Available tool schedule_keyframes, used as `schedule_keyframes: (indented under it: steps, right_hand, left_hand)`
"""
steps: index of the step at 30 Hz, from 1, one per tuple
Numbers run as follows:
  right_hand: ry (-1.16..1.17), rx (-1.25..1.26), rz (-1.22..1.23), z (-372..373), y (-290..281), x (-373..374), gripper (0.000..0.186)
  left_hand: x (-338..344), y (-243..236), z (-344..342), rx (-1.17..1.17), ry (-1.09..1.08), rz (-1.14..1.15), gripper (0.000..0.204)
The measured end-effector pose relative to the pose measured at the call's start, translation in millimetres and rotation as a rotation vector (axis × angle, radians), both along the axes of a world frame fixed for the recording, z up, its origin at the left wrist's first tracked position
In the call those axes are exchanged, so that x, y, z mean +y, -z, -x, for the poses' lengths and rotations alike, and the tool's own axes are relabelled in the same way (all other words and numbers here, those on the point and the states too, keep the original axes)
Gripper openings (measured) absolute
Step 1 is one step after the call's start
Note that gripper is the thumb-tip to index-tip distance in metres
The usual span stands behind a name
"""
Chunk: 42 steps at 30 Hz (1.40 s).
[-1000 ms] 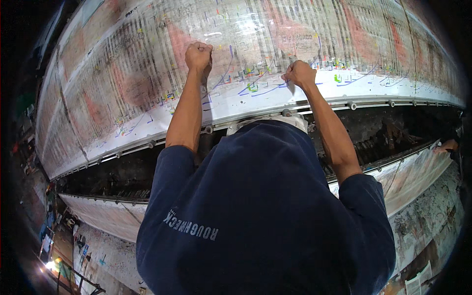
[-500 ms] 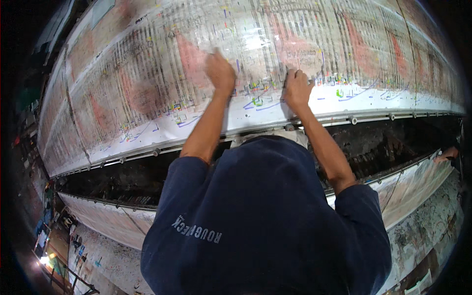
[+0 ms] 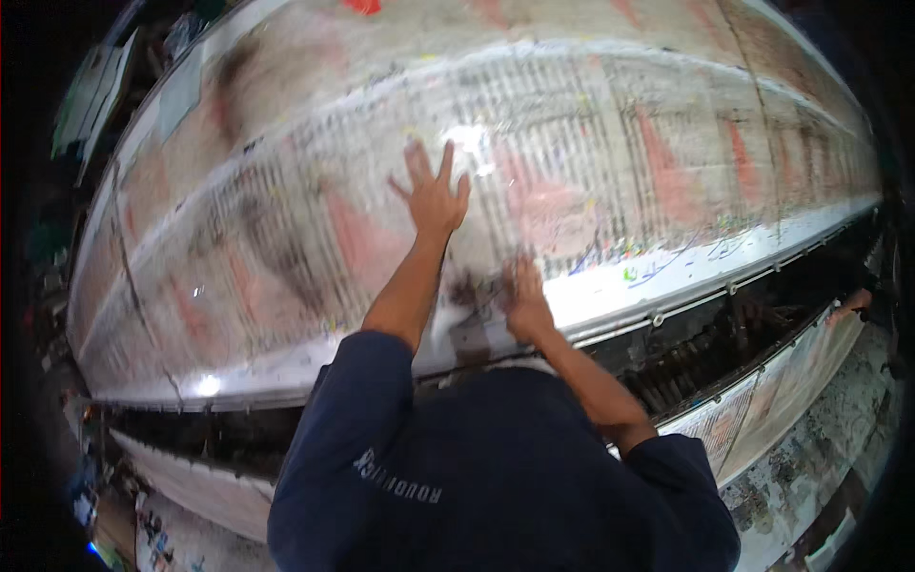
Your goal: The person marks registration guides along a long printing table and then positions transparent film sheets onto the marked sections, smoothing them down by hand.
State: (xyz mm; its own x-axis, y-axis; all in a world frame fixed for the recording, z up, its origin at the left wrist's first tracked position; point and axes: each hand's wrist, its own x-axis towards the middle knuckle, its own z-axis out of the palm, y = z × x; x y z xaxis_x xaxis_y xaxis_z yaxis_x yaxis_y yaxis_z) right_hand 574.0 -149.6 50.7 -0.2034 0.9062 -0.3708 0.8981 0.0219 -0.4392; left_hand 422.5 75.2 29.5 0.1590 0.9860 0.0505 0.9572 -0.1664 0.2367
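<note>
A wide, pale sheet (image 3: 562,124) with dark stripes and red patches lies curved across the view, its white border (image 3: 610,296) nearest me. My left hand (image 3: 436,202) is over the striped middle of the sheet, fingers spread and nothing in them. Lower and to its right, my right hand (image 3: 526,303) is laid out flat by the white border, blurred by motion, its fingers stretched. I see nothing held in it. Whether either palm presses on the sheet, I cannot tell.
A metal rail (image 3: 658,319) with round knobs runs under the sheet's near edge. Below it is a dark gap (image 3: 686,367), then a second striped sheet (image 3: 734,419). Stained floor (image 3: 791,486) shows at the lower right. A brownish shape (image 3: 855,301) at the far right is unclear.
My left hand has gone from bent fingers to spread ones. My right hand has moved left along the border and flattened out. The whole view has shifted and tilted.
</note>
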Motion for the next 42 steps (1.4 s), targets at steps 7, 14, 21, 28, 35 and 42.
schedule_keyframes:
  steps: [7, 14, 21, 28, 35, 42]
  right_hand:
    - [0.009, 0.065, -0.053, -6, -9, -3, 0.094]
    - [0.013, 0.004, 0.013, 7, -15, -7, 0.089]
    - [0.007, -0.055, 0.08, -3, -12, -1, 0.093]
    - [-0.03, -0.129, -0.011, 3, -9, -8, 0.085]
    - [0.099, -0.064, -0.209, 3, 31, -16, 0.076]
    - [0.109, -0.033, -0.371, 14, 53, -1, 0.091]
  left_hand:
    - [0, -6, -4, 0.012, 0.023, 0.004, 0.065]
    - [-19, -6, 12, -0.028, 0.02, 0.05, 0.065]
    - [-196, -4, -2, -0.089, 0.028, 0.153, 0.066]
    - [-300, -30, 23, -0.043, 0.063, 0.394, 0.081]
    - [-318, -24, 19, -0.081, 0.023, 0.549, 0.091]
    - [-316, 12, 87, -0.928, -0.241, 0.471, 0.046]
